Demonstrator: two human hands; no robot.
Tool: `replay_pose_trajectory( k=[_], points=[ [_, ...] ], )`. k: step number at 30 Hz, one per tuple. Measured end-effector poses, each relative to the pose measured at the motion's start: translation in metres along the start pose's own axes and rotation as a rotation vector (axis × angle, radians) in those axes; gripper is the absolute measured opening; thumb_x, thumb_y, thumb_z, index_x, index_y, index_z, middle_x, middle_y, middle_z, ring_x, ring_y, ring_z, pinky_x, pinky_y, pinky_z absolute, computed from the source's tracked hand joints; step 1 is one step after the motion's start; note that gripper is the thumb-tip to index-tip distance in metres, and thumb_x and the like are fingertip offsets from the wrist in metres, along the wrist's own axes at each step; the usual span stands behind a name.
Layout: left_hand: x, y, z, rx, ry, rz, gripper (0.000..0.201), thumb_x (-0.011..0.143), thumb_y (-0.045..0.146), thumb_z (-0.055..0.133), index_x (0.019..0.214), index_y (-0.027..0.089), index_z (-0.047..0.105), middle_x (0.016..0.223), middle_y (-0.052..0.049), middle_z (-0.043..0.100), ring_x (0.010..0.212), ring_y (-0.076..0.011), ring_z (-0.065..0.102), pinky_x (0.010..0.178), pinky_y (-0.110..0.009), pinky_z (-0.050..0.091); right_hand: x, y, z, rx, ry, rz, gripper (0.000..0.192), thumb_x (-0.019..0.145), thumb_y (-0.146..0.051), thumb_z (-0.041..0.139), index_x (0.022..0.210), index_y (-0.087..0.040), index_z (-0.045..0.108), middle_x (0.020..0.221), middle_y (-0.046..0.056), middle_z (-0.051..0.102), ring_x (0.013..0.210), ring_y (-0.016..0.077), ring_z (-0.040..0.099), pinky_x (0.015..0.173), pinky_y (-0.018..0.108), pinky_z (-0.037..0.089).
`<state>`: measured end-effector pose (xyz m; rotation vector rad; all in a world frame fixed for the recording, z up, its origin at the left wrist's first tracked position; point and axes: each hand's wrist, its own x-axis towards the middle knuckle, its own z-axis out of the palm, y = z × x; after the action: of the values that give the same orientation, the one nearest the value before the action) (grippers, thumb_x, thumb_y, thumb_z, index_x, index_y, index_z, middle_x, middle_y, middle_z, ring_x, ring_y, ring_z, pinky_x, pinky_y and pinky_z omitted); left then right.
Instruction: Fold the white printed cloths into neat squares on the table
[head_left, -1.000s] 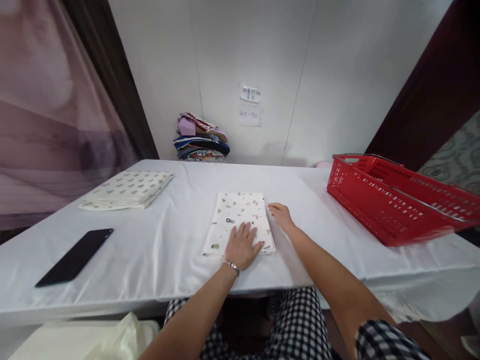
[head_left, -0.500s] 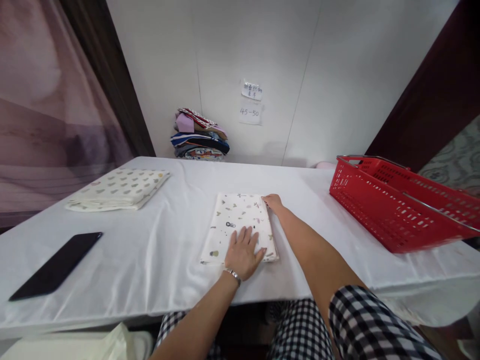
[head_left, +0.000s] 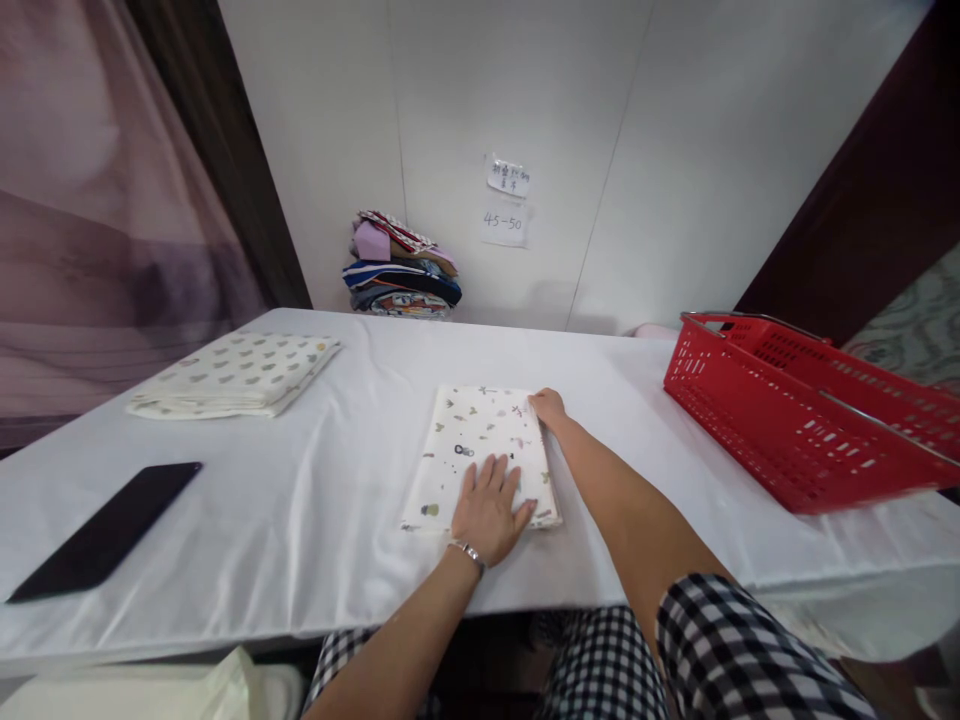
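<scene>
Matt printed cloth (head_left: 487,420) on a satiny white tablecloth (head_left: 352,480)
The printed cloth looks soft and cotton-like, and the grey-spotted cloth (head_left: 240,370) has the same dull finish; the tablecloth is smooth fabric with a sheen along its creases. The red basket (head_left: 742,420) is smooth, slightly glossy plastic with shiny metal handles (head_left: 885,424). The bracelet (head_left: 467,551) is bright metal, the black slab (head_left: 109,525) smooth, the notes (head_left: 507,221) paper, the wall (head_left: 315,120) smooth, the stack (head_left: 401,275) fabric.

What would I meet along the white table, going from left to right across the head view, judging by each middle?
Black phone-like device, grey-printed cloth, centre cloth under the left hand, right hand, red basket.
</scene>
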<state>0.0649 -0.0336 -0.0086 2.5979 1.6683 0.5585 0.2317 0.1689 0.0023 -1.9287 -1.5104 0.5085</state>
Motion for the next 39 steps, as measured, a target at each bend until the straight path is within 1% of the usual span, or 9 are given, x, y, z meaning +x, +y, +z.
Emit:
replay_pose_trajectory(
  k=[5,9,14,19,24,26,30,36,39],
  points=[
    [0.000,0.001,-0.001,-0.003,0.008,-0.004,0.056,0.088,0.055,0.029,0.131,0.024,0.046,0.141,-0.008,0.040,0.133,-0.0280,0.027,0.108,-0.052,0.018,0.001,-0.002,0.000,-0.009,0.021,-0.018,0.016,0.070,-0.025,0.055,0.071,-0.014,0.066,0.073,0.005,0.067,0.073,0.0162,0.060,0.061,0.021,0.038],
    [0.000,0.001,-0.002,-0.004,0.005,-0.010,0.056,0.088,0.055,0.028,0.131,0.024,0.046,0.141,-0.007,0.040,0.133,-0.0275,0.027,0.108,-0.052,0.018,0.001,0.000,-0.002,0.015,0.027,-0.024,0.017,0.068,-0.025,0.056,0.075,-0.014,0.067,0.079,0.005,0.068,0.075,0.0154,0.060,0.061,0.020,0.038],
    [0.000,0.001,-0.003,-0.005,-0.012,-0.012,0.059,0.088,0.056,0.025,0.131,0.022,0.046,0.141,-0.009,0.039,0.133,-0.0277,0.027,0.108,-0.051,0.018,0.003,-0.001,-0.001,0.045,0.038,-0.033,0.015,0.065,-0.024,0.057,0.071,-0.015,0.068,0.075,0.004,0.068,0.073,0.0153,0.061,0.062,0.021,0.039],
    [0.001,0.001,-0.003,0.000,-0.015,-0.016,0.057,0.088,0.056,0.027,0.130,0.024,0.046,0.141,-0.008,0.040,0.133,-0.0278,0.027,0.108,-0.052,0.018,0.007,-0.003,0.001,0.073,0.059,-0.030,0.015,0.064,-0.023,0.057,0.070,-0.015,0.067,0.072,0.003,0.067,0.072,0.0155,0.060,0.063,0.021,0.040],
    [0.001,0.002,-0.002,0.000,-0.033,-0.019,0.058,0.088,0.055,0.026,0.132,0.021,0.046,0.142,-0.009,0.038,0.134,-0.0282,0.026,0.108,-0.053,0.017,0.012,0.003,0.006,0.112,0.048,-0.004,0.014,0.062,-0.022,0.058,0.069,-0.014,0.066,0.067,0.002,0.065,0.068,0.0155,0.060,0.060,0.021,0.042],
    [0.001,0.002,-0.002,0.010,-0.036,-0.018,0.058,0.089,0.055,0.025,0.132,0.021,0.045,0.143,-0.008,0.037,0.134,-0.0277,0.025,0.109,-0.052,0.017,0.014,0.005,0.006,0.123,0.049,0.003,0.016,0.061,-0.021,0.059,0.073,-0.015,0.066,0.069,0.002,0.065,0.068,0.0152,0.060,0.060,0.021,0.043],
    [0.001,0.002,-0.004,0.032,-0.042,-0.021,0.058,0.089,0.055,0.024,0.132,0.022,0.045,0.143,-0.007,0.037,0.134,-0.0268,0.024,0.109,-0.052,0.017,0.018,0.004,0.005,0.124,0.058,0.013,0.030,0.058,-0.019,0.060,0.088,-0.015,0.065,0.076,0.002,0.066,0.070,0.0153,0.060,0.062,0.022,0.044],
    [0.002,0.002,-0.003,0.036,-0.044,-0.026,0.058,0.089,0.055,0.023,0.132,0.022,0.044,0.143,-0.007,0.037,0.134,-0.0262,0.024,0.109,-0.051,0.017,0.018,0.002,0.010,0.110,0.063,-0.014,0.033,0.065,-0.018,0.053,0.095,-0.018,0.065,0.088,0.001,0.067,0.079,0.0140,0.061,0.071,0.022,0.045],
    [0.002,0.002,-0.002,0.034,-0.048,-0.026,0.058,0.089,0.055,0.022,0.132,0.022,0.044,0.143,-0.007,0.037,0.134,-0.0262,0.024,0.109,-0.051,0.017,0.016,0.004,0.012,0.081,0.051,0.003,0.032,0.067,-0.019,0.052,0.096,-0.017,0.065,0.091,0.003,0.067,0.082,0.0150,0.061,0.074,0.023,0.045]
  ],
)
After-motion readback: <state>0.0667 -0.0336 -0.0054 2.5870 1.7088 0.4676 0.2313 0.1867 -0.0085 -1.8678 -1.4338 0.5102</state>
